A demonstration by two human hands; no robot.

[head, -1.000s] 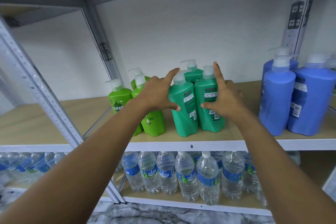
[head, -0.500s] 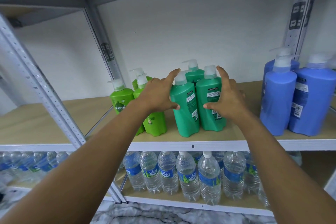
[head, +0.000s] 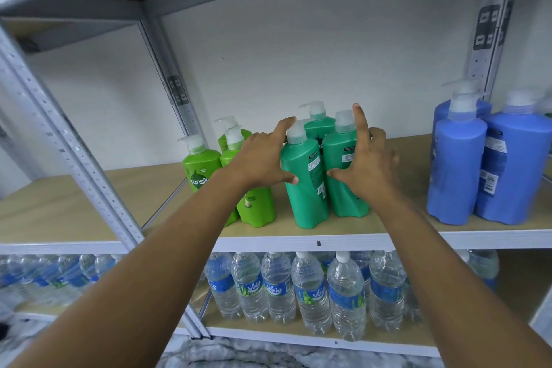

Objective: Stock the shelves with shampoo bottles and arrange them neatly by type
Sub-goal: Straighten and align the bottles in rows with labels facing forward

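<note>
Hands spread wide: left hand [head: 263,158] touching front teal bottle [head: 306,179], right hand [head: 366,169] against neighbouring teal bottle [head: 343,164].

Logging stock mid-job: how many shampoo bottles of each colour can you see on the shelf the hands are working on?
Lime green bottles: 3
Teal green bottles: 3
Blue bottles: 3 plainly in view; the frame's right edge may hide more
Total: 9 visible
</note>
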